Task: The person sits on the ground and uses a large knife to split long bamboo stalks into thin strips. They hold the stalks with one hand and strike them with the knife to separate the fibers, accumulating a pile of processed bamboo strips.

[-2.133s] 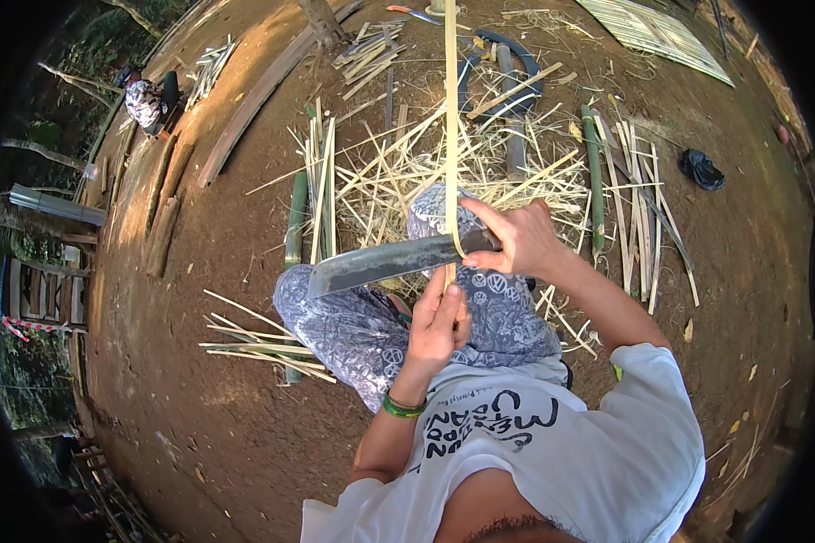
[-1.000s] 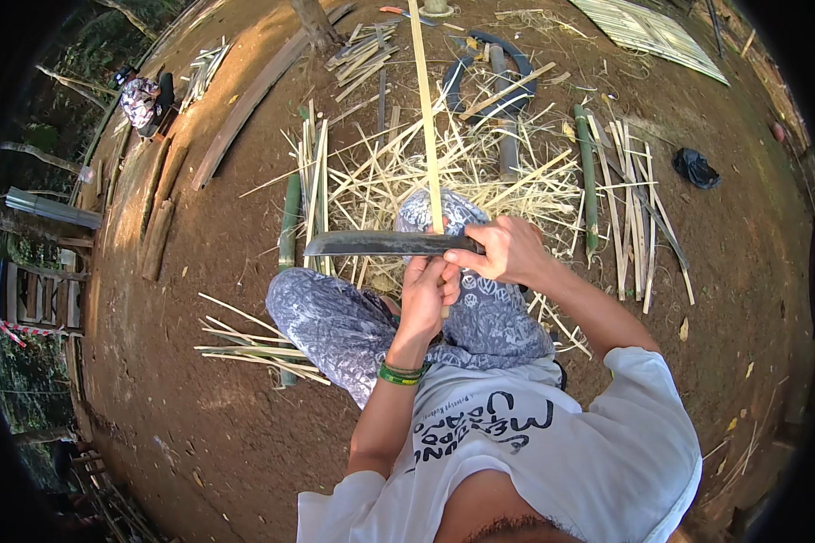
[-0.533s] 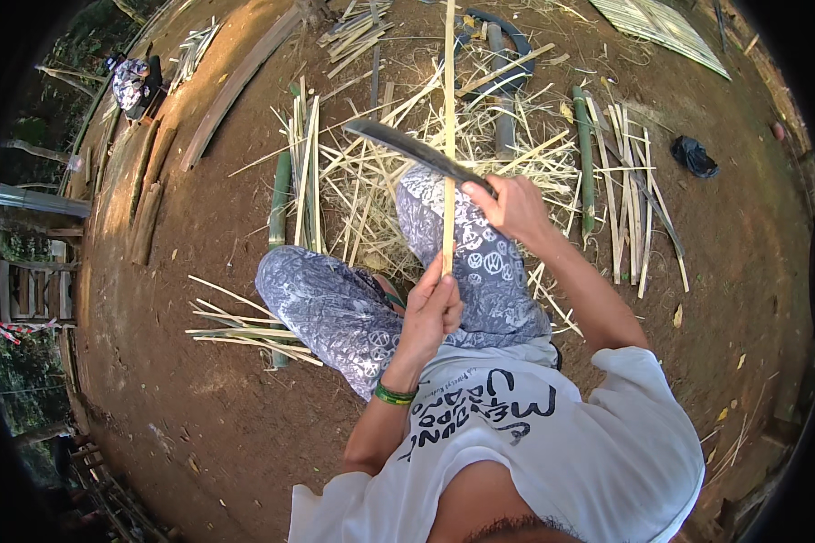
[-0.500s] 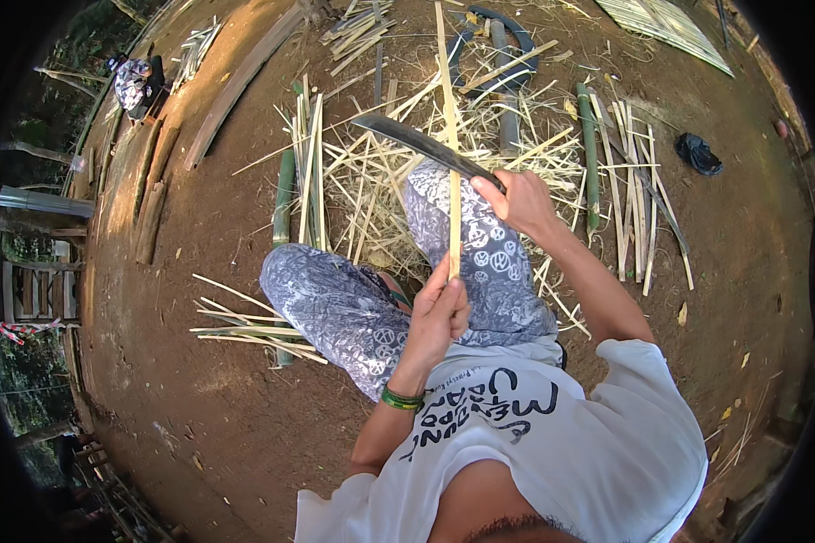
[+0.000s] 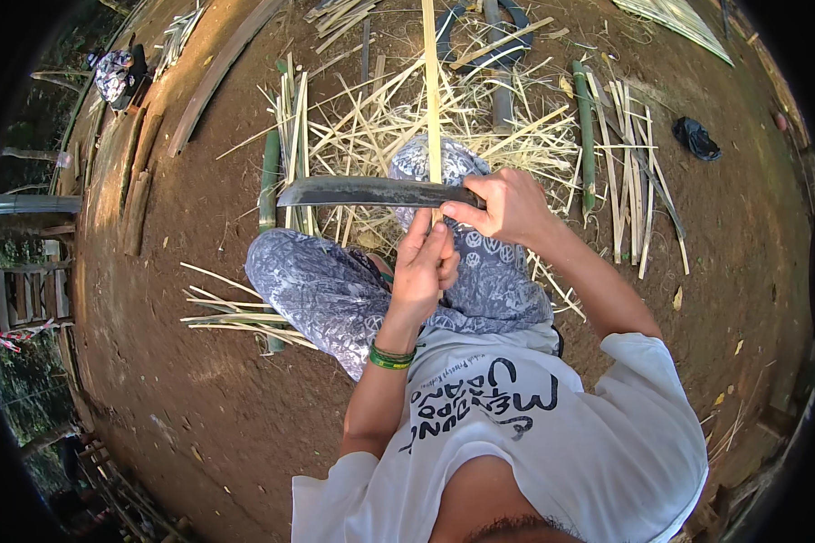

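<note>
A long pale bamboo strip (image 5: 433,109) runs away from me over my raised right knee. My left hand (image 5: 421,262) pinches its near end between thumb and fingers, in front of my lap. A machete (image 5: 362,192) with a dark, broad blade lies crosswise over the strip, its tip to the left. My right hand (image 5: 509,206) is closed round the machete's handle, thumb toward the blade, close to my left fingertips. The handle is mostly hidden in that hand. Where the blade meets the strip, I cannot tell whether it has cut in.
Loose bamboo strips and shavings (image 5: 362,136) cover the ground beyond my knees. Green bamboo poles (image 5: 585,136) lie at both sides. Farther off are a dark ring (image 5: 444,36), a black plastic bag (image 5: 696,138) and, far left, another person (image 5: 116,77).
The machete has come nearer to me and swung from slanting to nearly level across the strip. My left hand has moved slightly up and left, closer to the blade.
</note>
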`<state>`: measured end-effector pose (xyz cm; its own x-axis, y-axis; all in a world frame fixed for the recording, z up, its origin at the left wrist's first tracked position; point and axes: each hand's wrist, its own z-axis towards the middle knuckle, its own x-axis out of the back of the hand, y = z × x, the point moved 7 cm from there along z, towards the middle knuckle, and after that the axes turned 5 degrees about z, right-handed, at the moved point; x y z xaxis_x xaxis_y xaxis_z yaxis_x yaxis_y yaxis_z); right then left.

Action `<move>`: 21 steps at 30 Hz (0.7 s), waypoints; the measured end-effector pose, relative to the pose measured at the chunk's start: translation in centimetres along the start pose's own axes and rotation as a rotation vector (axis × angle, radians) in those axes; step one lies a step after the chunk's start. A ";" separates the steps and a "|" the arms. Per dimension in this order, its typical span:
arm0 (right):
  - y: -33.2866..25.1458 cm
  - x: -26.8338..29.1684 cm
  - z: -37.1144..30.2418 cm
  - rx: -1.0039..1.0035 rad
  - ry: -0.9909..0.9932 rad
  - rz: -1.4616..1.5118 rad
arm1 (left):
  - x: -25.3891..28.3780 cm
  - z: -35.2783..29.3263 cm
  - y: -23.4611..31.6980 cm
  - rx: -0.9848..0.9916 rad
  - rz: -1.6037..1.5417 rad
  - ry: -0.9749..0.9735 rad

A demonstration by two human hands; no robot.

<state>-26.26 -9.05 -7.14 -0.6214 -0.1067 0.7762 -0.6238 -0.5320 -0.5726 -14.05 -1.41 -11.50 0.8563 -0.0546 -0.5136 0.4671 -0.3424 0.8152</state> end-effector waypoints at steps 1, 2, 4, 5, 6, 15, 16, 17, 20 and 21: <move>-0.1 0.1 0.1 0.005 -0.015 -0.002 | 0.1 0.0 -0.1 0.003 -0.005 -0.012; -0.2 0.1 0.1 0.010 -0.030 -0.005 | 0.4 -0.1 -0.2 0.000 -0.013 0.015; -0.6 -0.1 0.1 0.054 -0.042 -0.027 | 0.1 0.0 0.2 0.003 -0.029 0.067; -0.8 -0.1 0.3 0.070 -0.051 -0.038 | 0.4 0.3 0.1 0.000 -0.032 0.065; -1.0 0.0 0.4 0.085 -0.060 -0.049 | 0.7 0.6 -0.1 -0.002 -0.037 0.061; -0.8 -0.7 0.2 0.036 -0.101 -0.087 | 1.1 -1.7 -0.2 0.014 0.043 0.084; 0.4 -0.7 0.4 -0.058 -0.087 -0.052 | 1.1 -2.3 -0.4 0.022 0.056 0.117; 2.2 -0.6 1.0 -0.150 -0.074 -0.017 | 0.9 -3.5 -1.2 0.063 0.073 0.079; 5.7 0.3 2.0 -0.272 -0.036 0.024 | 0.5 -5.9 -1.9 0.114 0.059 0.019; 5.2 0.5 2.1 -0.270 -0.026 0.048 | 0.0 -5.6 -1.7 0.116 0.035 0.033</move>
<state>-28.80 -13.58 -9.19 -0.6432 -0.1496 0.7509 -0.6998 -0.2832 -0.6558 -13.62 4.45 -11.38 0.8794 -0.0378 -0.4746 0.4097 -0.4476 0.7949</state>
